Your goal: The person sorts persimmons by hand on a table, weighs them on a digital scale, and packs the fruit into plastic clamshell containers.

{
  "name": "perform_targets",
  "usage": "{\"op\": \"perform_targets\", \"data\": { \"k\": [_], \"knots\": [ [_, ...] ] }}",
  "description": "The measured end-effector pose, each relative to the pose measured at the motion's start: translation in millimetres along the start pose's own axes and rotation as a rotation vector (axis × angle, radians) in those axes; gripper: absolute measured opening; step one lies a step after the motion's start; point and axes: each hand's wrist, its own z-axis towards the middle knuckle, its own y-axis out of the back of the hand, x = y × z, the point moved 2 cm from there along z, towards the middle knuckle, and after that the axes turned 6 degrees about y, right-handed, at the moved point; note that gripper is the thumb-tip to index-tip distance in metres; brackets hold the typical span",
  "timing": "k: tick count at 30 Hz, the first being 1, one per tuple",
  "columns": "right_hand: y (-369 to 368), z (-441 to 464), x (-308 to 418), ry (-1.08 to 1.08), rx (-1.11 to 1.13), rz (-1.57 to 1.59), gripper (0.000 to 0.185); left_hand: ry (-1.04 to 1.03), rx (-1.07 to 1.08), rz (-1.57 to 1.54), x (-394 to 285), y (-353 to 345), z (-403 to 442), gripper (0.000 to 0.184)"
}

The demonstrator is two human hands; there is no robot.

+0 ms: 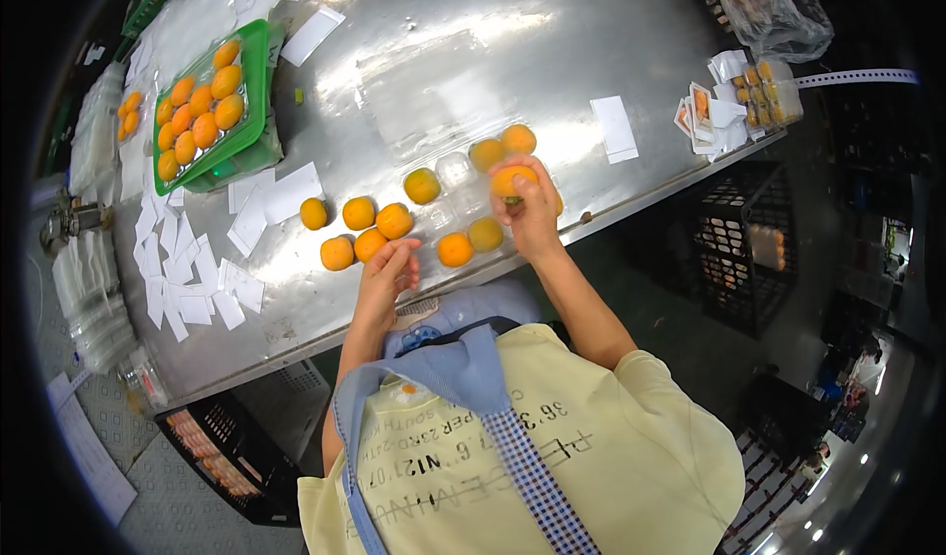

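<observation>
The person wears a pale yellow top (631,447) with short, loose sleeves that leave the forearms bare, as are the left hand (391,267) and right hand (532,210). Dark print (463,457) runs across the fabric, lines of small capitals and digits, "23RD-24TH" and "N121" among them, beside larger outlined letters with a line through them. Over the top lies a plain blue cloth piece (434,366) with a narrow blue edge down one side, and a strip (542,486) in small dark-and-white checks. A small orange mark (409,389) shows near the blue cloth.
</observation>
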Motion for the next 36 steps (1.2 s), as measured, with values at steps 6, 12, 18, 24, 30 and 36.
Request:
{"op": "perform_targets", "data": {
  "k": [6,12,18,24,30,36],
  "knots": [
    [64,38,40,-0.065,-0.272,0.412,0.038,0.023,-0.081,0.092,15,-3,19,0.024],
    [131,173,267,0.485,-0.189,0.166,0.033,0.023,-0.086,0.136,18,-1,28,0.023],
    [120,247,449,0.674,-0.089,0.106,0.04,-0.125,-0.168,0.399,35,15,43,0.02],
    [106,186,230,0.379,0.029,-0.782,0.027,-0.106,-0.218,0.65,32,-4,34,0.023],
    [126,100,103,-0.042,0.252,-0.94,0.026,-0.137,-0.178,0.653,33,-9,43,0.017],
    [112,35,59,0.036,0.225,-1.127,0.021,-0.138,-0.156,0.646,27,-13,48,0.012]
  ]
}}
